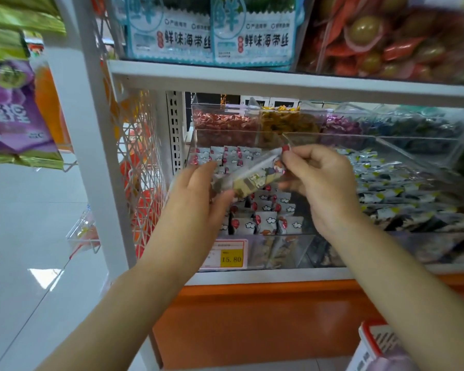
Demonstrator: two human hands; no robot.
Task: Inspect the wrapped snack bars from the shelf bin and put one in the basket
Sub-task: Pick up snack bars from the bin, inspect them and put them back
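Both hands pinch one glossy wrapped snack bar (255,174).
Left hand (198,199) and right hand (319,180) grip its crinkly ends above the clear plastic bin (279,253); basket (373,344) rim sits near right.

Retail shop, snack aisle. Identified by: white metal shelving (279,81) stocked with packaged goods; clear acrylic bins (252,140) filled with individually wrapped sweets and snack bars (263,223); yellow price tag (231,259) reading 15.80 on the bin front; printed seaweed packets (252,36) on the upper shelf; hanging snack bags (14,113) at left; red-rimmed shopping basket (373,344) at lower right; glossy tiled floor (24,236).
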